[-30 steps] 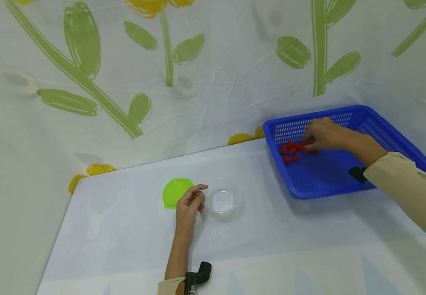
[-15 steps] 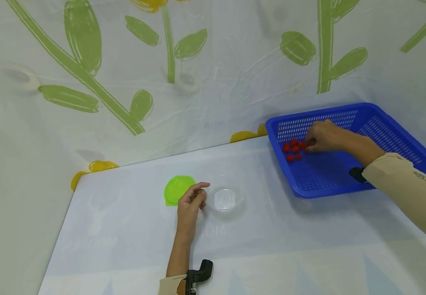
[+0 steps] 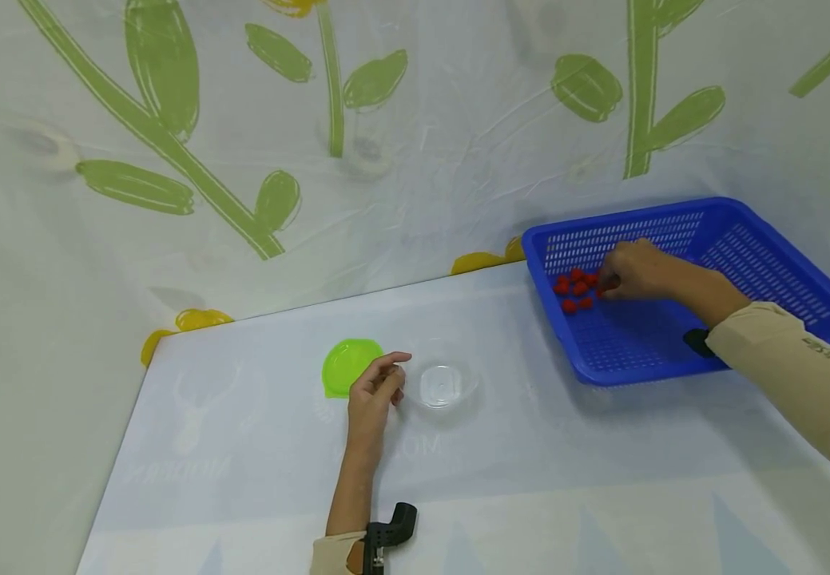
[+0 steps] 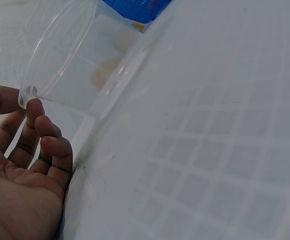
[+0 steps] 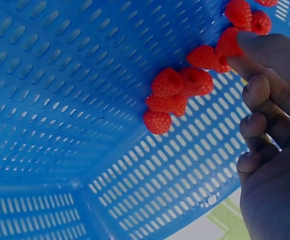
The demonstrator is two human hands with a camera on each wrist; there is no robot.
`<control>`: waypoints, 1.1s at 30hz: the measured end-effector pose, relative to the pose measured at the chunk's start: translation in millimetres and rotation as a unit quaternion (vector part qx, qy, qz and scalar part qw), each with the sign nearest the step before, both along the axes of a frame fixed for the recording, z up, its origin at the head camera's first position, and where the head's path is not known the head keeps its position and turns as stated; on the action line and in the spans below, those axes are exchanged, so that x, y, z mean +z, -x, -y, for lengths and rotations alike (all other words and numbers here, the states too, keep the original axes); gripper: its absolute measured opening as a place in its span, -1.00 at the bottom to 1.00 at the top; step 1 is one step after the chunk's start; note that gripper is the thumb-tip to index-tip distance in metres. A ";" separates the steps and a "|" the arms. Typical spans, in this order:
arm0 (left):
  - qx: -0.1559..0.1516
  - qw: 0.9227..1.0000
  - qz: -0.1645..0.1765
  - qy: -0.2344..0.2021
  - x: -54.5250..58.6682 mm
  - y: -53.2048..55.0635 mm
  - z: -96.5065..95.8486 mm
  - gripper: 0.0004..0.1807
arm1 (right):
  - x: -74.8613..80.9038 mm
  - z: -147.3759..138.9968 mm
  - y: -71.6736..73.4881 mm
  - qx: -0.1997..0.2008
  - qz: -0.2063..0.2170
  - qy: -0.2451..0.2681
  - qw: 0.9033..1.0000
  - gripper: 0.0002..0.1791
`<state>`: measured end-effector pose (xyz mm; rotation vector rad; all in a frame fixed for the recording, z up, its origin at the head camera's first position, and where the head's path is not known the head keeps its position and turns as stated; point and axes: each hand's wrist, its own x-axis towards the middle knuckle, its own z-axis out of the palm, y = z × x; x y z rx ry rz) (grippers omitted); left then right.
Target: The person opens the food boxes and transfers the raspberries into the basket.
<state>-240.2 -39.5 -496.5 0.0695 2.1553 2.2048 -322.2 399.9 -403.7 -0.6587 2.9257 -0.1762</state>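
My left hand (image 3: 371, 407) pinches the rim of a clear plastic bowl (image 3: 440, 386), which stands upright on the white table. In the left wrist view, thumb and forefinger meet at a corner of the rim (image 4: 26, 97), while the other fingers curl beside the wall. Reaching into a blue basket (image 3: 569, 355), my right hand (image 3: 637, 271) holds a red raspberry (image 5: 228, 42) between thumb and forefinger. Several more raspberries (image 5: 167, 82) lie in a cluster along the basket's side. Inside the bowl I see nothing.
A lime-green lid (image 3: 346, 367) lies flat on the table (image 3: 256, 447), just left of the bowl and partly behind my left hand. The basket's raised walls surround my right hand. A white sheet with printed flowers (image 3: 458, 160) hangs behind the table.
The head view has shifted slightly, so everything sits a little farther right and higher. My right hand has moved slightly within the basket, uncovering some raspberries. My left hand stays at the bowl.
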 end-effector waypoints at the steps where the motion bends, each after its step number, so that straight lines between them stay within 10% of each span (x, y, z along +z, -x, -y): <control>1: 0.000 1.000 -0.001 0.001 0.1 -0.1 -0.2 -0.80 | -0.7 0.1 0.0 -0.001 0.001 -0.001 1.000 -0.89; 18: 0.006 1.000 -0.006 0.013 0.4 0.1 -1.9 -0.78 | -5.0 9.3 -3.2 0.047 -0.041 -0.058 0.996 -0.87; 33: 0.019 0.999 -0.031 -0.014 -1.7 -1.1 -2.4 -0.71 | 44.1 16.6 -23.0 -0.018 -0.006 0.006 1.000 -0.87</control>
